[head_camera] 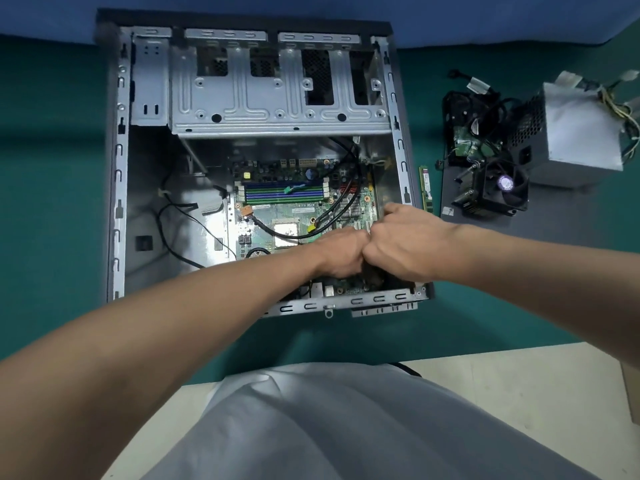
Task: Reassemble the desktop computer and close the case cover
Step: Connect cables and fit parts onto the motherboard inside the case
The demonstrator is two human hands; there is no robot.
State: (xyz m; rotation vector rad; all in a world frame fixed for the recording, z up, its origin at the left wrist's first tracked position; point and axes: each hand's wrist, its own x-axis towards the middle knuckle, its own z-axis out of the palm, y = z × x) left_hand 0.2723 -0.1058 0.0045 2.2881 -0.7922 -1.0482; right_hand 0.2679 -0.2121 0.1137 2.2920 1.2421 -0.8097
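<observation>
Green motherboard (298,209) lies flat in the open grey steel case (117,168). Left hand (341,252) and right hand (401,247) curl together over the case's near-right corner; whether they grip anything, I cannot tell. Board looks stiff but fragile, so I'd hold it by the edges.

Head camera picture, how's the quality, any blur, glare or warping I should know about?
Head view: wide-angle warping bows the case edges and stretches the forearms; glare washes out the bare metal floor beside the motherboard and the power supply top; the left hand and right hand are slightly soft, and the case's far left corner is smeared.
</observation>
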